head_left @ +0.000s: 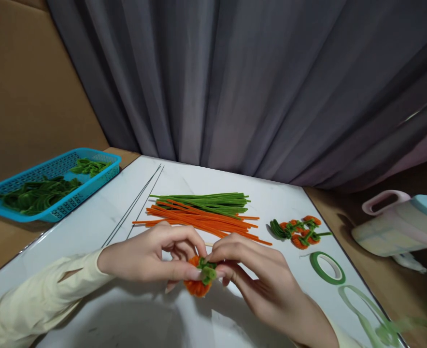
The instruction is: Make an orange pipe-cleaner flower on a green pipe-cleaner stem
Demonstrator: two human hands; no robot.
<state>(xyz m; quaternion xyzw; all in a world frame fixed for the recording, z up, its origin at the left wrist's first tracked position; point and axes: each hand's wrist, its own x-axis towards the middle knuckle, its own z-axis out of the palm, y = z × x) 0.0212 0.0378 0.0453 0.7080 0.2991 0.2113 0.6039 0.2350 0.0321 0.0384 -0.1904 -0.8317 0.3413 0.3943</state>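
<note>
At far left, blue basket [110, 166] holds green pipe cleaners [35, 193].

I read the small fuzzy pipe-cleaner pumpkin [198, 285] as orange with a green twisted top. The loose pipe-cleaner stems [206, 215] lie in two colour groups: green above, orange below. The finished pipe-cleaner pieces [300, 232] repeat orange and green. The perforated plastic basket [59, 208] is bright blue with a lattice pattern, its contents green. The roll of floral tape [327, 267] is green. The counter [90, 227] is white, the curtain [235, 82] plain grey, the sleeve [35, 299] pale cream.
</note>
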